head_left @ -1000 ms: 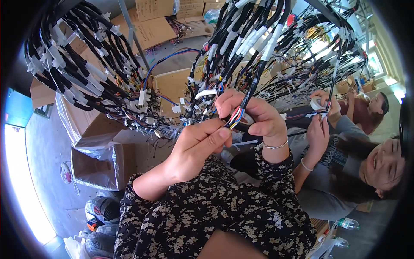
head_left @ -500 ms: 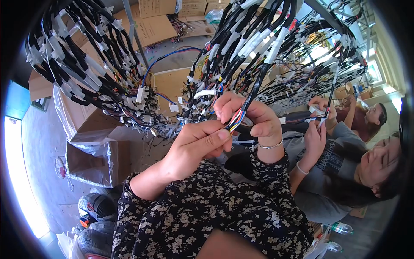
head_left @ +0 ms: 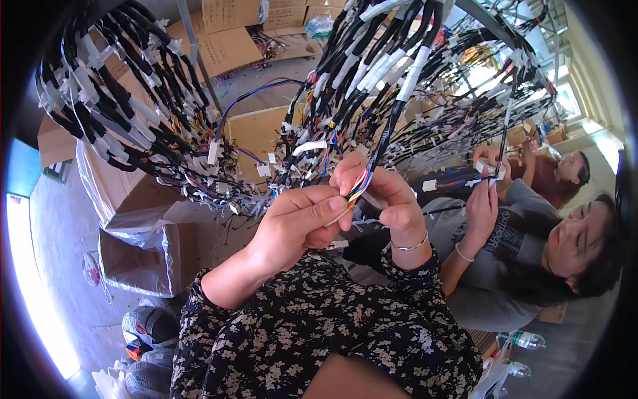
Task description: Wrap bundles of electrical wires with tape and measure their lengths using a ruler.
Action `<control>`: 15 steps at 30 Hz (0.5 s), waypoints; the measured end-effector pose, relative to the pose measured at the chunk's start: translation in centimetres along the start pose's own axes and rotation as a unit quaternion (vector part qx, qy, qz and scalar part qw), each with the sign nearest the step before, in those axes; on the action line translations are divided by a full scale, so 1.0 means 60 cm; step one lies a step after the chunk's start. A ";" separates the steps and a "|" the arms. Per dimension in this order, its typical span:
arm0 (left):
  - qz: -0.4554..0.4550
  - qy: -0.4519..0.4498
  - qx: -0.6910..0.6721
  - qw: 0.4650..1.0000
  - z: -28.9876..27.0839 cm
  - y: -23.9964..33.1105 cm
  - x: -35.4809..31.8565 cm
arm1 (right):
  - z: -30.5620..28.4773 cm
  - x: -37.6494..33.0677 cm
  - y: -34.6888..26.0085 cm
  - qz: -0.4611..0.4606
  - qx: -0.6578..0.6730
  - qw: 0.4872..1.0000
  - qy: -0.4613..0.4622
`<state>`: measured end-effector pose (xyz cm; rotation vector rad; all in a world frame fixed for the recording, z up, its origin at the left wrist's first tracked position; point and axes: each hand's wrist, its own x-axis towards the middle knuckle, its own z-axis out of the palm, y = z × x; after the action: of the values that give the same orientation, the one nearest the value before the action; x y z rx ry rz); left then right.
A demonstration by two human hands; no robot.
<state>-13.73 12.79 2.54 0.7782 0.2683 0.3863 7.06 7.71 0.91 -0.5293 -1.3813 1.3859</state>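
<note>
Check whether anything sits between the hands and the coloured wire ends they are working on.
Nothing visible does: the left hand and right hand already pinch the coloured wire ends directly. Other hanging harnesses stay off to the left.

Since a second ago our hands have barely shifted: the left hand has closed its thumb and forefinger further along the coloured wires, and the right hand has curled a little tighter over them. The co-worker's hands have lifted slightly with their white connector. Our view has tipped a touch, so the boxes sit lower left.
</note>
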 end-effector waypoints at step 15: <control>-0.005 -0.059 -0.033 0.998 -0.019 0.012 0.004 | 0.067 -0.019 -0.027 0.023 -0.005 0.992 0.126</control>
<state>-14.14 14.08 2.29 0.7316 0.1486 0.3369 4.54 4.59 2.92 -0.7206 -1.1786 1.3000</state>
